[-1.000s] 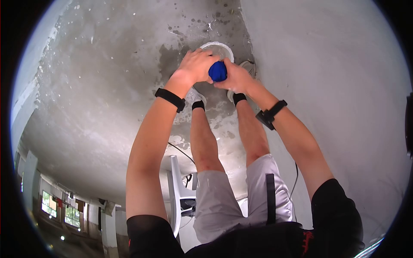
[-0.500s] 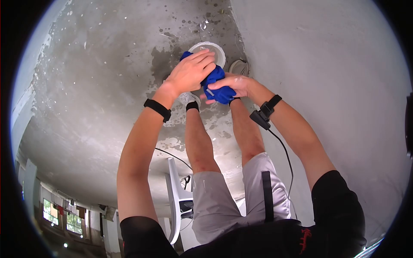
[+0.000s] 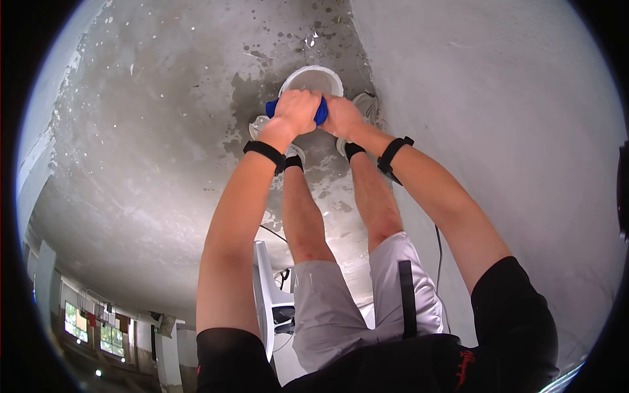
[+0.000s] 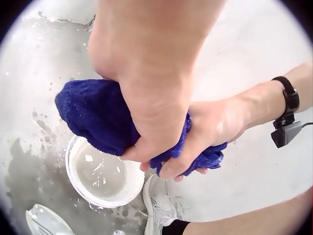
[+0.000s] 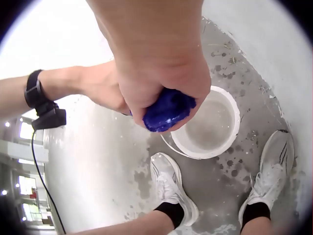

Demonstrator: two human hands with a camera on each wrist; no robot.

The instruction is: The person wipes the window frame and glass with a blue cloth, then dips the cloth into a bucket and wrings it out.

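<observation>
A bunched blue cloth (image 4: 98, 117) is gripped by both hands side by side, above and in front of a white bucket (image 3: 312, 69). My left hand (image 3: 299, 110) curls round one stretch of it, and a thick end bulges out past that fist in the left wrist view. Close beside it, my right hand (image 3: 342, 118) wraps the other part; a wet-looking end of the cloth (image 5: 168, 110) pokes out of this fist in the right wrist view. Cloudy water (image 5: 208, 125) stands in the bucket. The palms are hidden.
White shoes (image 5: 168, 181) stand on the wet concrete floor (image 3: 164, 144) near the bucket. A pale wall (image 3: 498, 131) rises along the right. Behind the legs is a white plastic chair (image 3: 263, 288), with a black cable (image 3: 440, 262) hanging by the right leg.
Half a second ago the cloth hung looser, with the right hand spread under it. Now both hands are closed tightly round it, side by side, and the right wrist has turned over.
</observation>
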